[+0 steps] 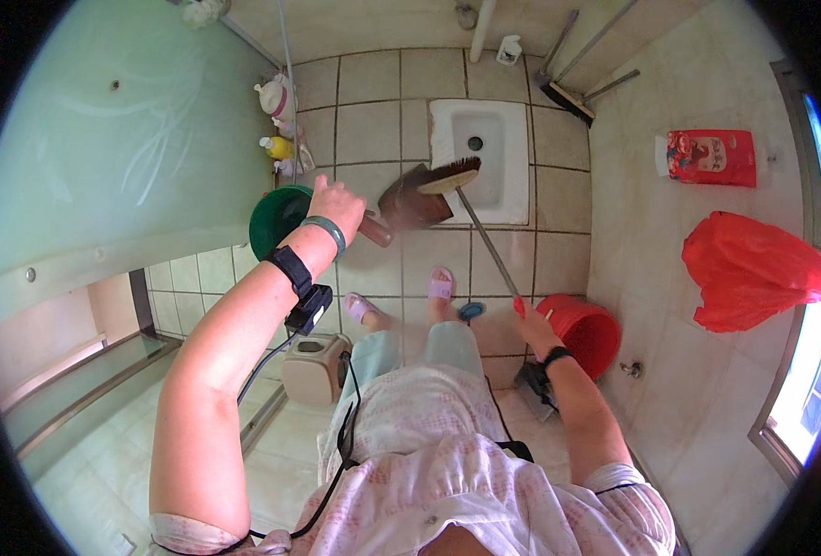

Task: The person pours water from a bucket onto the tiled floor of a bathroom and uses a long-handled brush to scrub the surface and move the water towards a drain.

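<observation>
My left hand [334,206] is closed in a fist, seemingly around the handle of a brown dustpan [417,206]; its fingers partly hide the grip. The dustpan is over the tiled floor by the squat toilet [514,190]. My right hand [537,331] grips the red end of a long-handled broom [490,243]. Its pale head with dark bristles lies against the dustpan's far edge and over the toilet's left rim. A green bucket [267,222] is beside my left wrist, partly hidden by it. Below my right hand stands a red bucket [596,338].
Bottles [279,146] line the left partition. A white bottle [510,50] and another brush [568,100] are by the far wall. A beige bin [313,375] stands near my left leg. A red bag [749,269] hangs on the right.
</observation>
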Action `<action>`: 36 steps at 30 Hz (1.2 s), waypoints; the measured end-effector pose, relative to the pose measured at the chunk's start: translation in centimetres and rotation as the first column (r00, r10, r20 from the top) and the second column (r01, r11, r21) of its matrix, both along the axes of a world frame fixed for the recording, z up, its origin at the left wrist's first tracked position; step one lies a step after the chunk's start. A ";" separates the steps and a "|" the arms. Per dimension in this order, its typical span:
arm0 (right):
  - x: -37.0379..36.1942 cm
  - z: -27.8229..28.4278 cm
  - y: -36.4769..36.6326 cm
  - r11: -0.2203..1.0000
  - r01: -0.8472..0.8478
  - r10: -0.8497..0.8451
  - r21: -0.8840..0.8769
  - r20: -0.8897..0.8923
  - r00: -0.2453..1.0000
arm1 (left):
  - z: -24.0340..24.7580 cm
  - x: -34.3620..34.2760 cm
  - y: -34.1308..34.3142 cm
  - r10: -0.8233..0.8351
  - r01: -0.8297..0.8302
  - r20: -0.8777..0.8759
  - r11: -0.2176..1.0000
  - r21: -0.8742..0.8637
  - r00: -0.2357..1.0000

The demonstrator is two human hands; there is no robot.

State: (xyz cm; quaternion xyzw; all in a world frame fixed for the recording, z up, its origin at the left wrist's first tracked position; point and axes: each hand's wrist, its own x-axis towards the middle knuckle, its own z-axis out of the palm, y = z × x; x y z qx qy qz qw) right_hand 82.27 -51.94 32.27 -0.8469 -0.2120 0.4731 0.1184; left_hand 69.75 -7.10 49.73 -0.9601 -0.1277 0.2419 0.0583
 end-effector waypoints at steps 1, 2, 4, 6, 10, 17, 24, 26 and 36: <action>0.8 1.4 -0.9 0.991 -0.080 0.082 -0.112 0.017 0.996 | -0.2 -0.3 0.2 -0.001 0.001 0.008 1.000 -0.002 1.000; 1.4 2.9 -1.8 0.962 -0.155 0.165 -0.226 0.024 0.986 | -0.3 -0.6 0.1 0.004 -0.004 0.005 1.000 -0.002 1.000; 2.8 5.3 -3.5 0.923 -0.247 0.261 -0.294 0.010 0.965 | -0.2 -0.7 0.3 0.009 -0.009 0.018 1.000 -0.008 1.000; 3.8 5.5 -4.3 0.872 -0.330 0.349 -0.362 -0.013 0.937 | -0.3 -0.5 0.2 0.005 -0.005 0.027 1.000 -0.013 1.000; 4.2 3.6 -1.1 0.751 -0.514 0.592 -0.414 0.078 0.802 | -0.2 -0.1 0.2 -0.009 0.011 0.037 0.999 -0.046 0.999; 4.0 -0.5 2.3 0.839 -0.422 0.488 -0.344 0.133 0.863 | -1.0 0.3 0.2 -0.018 0.022 0.107 0.999 -0.040 0.994; 10.6 7.6 0.6 0.590 -0.566 0.702 -0.576 0.019 0.712 | -0.3 0.1 0.1 -0.009 0.009 -0.006 1.000 -0.020 1.000; 10.2 6.2 1.9 0.628 -0.566 0.690 -0.535 0.045 0.723 | -0.4 0.0 0.2 -0.015 0.015 0.009 0.999 -0.030 1.000; -0.7 -3.2 5.2 0.835 0.541 -0.499 -0.102 -0.556 0.665 | -0.3 0.8 0.1 -0.008 0.008 0.010 1.000 -0.008 1.000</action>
